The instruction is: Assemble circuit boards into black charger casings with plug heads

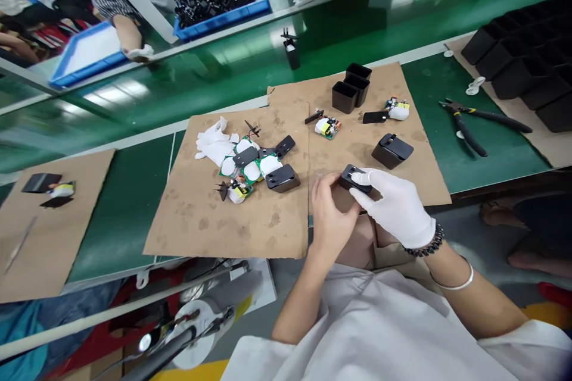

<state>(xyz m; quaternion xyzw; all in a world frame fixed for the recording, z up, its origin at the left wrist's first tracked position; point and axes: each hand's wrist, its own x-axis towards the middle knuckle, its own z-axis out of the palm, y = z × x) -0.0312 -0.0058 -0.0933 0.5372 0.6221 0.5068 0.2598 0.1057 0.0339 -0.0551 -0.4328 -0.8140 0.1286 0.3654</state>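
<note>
My bare left hand (pixel 331 214) and my white-gloved right hand (pixel 395 205) meet at the near edge of the cardboard. Between them they hold a black charger (pixel 351 174), a plug-type adapter with its pronged end facing up. The left fingers wrap its side; my right thumb and fingers press at its top and side. How far its cover sits in is too small to tell. Nearby lie another black charger (pixel 392 150) to the right and one more charger (pixel 283 178) to the left. Beyond sits a loose circuit board (pixel 328 127) with a black cover attached.
Three black empty cases (pixel 344 97) stand at the back, near a circuit board (pixel 397 109). Left are piled boards (pixel 252 171) and a white glove (pixel 215 141). Pliers (pixel 465 114) and black cases (pixel 509 65) lie right. A charger (pixel 291 53) rests on the green conveyor (pixel 214 80).
</note>
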